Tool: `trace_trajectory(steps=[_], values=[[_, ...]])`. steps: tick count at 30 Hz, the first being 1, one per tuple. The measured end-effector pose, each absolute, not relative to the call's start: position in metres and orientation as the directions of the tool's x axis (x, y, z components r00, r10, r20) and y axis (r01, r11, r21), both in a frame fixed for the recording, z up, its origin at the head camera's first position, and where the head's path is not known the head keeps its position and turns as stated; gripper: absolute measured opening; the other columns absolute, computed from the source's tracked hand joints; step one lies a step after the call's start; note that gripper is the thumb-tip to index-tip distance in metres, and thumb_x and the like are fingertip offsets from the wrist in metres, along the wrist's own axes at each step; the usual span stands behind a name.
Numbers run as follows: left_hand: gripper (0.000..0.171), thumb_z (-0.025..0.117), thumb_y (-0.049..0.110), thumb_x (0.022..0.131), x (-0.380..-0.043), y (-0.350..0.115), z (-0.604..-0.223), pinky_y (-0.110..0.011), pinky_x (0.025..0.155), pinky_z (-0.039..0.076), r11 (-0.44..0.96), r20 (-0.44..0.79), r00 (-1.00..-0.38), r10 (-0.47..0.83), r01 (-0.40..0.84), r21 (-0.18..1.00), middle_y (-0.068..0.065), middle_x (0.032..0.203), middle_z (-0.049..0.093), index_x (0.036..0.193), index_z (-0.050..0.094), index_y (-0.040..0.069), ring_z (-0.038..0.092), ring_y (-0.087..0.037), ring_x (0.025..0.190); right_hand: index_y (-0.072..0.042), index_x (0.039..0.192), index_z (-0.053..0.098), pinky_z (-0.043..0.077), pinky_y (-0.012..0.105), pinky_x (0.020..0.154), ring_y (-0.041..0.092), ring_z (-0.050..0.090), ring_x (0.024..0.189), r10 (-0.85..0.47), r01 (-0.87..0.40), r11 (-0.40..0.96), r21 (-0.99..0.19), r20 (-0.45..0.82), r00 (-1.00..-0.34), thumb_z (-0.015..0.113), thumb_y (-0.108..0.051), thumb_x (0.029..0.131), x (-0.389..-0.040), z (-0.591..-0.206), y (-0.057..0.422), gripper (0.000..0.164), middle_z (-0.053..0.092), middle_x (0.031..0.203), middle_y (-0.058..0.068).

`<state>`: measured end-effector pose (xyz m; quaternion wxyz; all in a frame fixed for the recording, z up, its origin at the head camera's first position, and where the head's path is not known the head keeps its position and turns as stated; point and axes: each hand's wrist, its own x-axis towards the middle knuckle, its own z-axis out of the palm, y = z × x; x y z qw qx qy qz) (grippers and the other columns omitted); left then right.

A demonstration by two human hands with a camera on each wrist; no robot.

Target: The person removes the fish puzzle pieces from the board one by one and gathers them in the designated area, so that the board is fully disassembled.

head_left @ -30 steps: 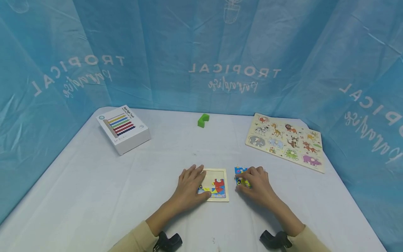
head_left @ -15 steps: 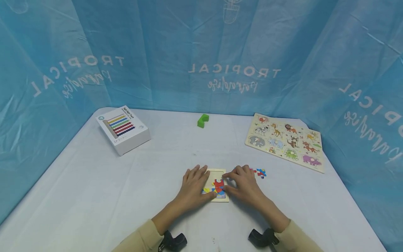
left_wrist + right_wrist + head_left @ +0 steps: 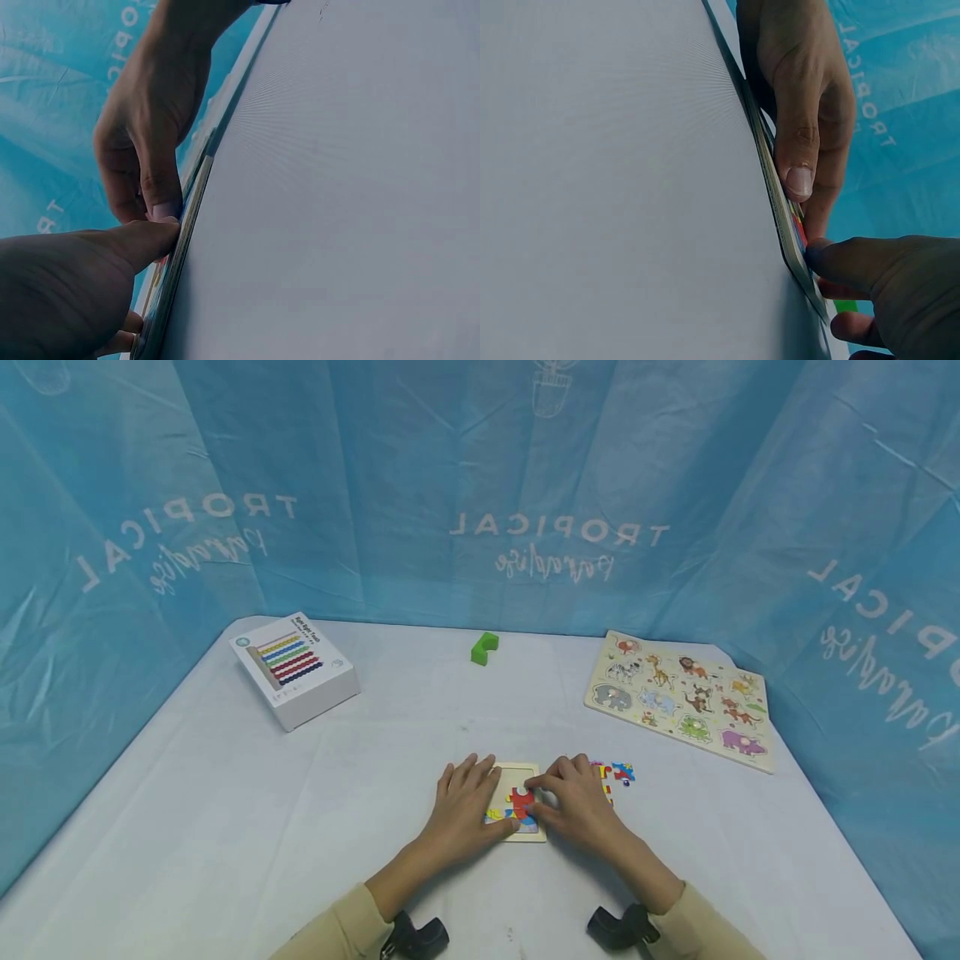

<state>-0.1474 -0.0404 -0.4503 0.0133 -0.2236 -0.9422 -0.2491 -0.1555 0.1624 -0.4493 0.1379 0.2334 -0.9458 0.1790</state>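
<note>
A small square wooden jigsaw tray (image 3: 512,777) lies flat on the white table, with red, yellow and blue pieces (image 3: 521,802) set in its lower part. My left hand (image 3: 462,802) rests over the tray's left side, fingers extended, thumb along the lower edge. At the tray's right side, my right hand (image 3: 581,802) pinches a puzzle piece between thumb and forefinger; a bit of its blue (image 3: 811,256) shows by the thumb in the right wrist view, and the fingers hide the rest. Loose puzzle pieces (image 3: 622,772) lie just beyond the right hand, partly covered by it.
Toward the back right lies a wooden animal peg board (image 3: 675,693). A white box (image 3: 318,693) with a colourful bead picture stands at the back left. Near the back edge sits a green block (image 3: 484,648). Blue printed cloth (image 3: 405,568) hangs around the table.
My right hand has moved left from the loose pieces to the tray's right side, uncovering some of them. My left hand has shifted slightly right over the tray.
</note>
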Motion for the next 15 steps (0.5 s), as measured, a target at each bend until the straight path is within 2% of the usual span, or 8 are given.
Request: trace_trajectory(steps=[15], values=[[0.076,0.066,0.049,0.080,-0.1471,-0.0397,-0.4515,-0.061,0.112,0.017,0.783,0.141,-0.903,0.406,0.424,0.456,-0.012,0.148,0.039,0.136,0.048,0.002,0.027,-0.035,0.141,-0.024,0.097,0.071,0.033,0.034,0.077,0.015,0.040,0.086,-0.392,-0.498,0.815,-0.297,0.350,-0.851,0.078,-0.026,0.073,-0.1534,-0.4519,0.1627,0.025,0.056,0.089,-0.003]])
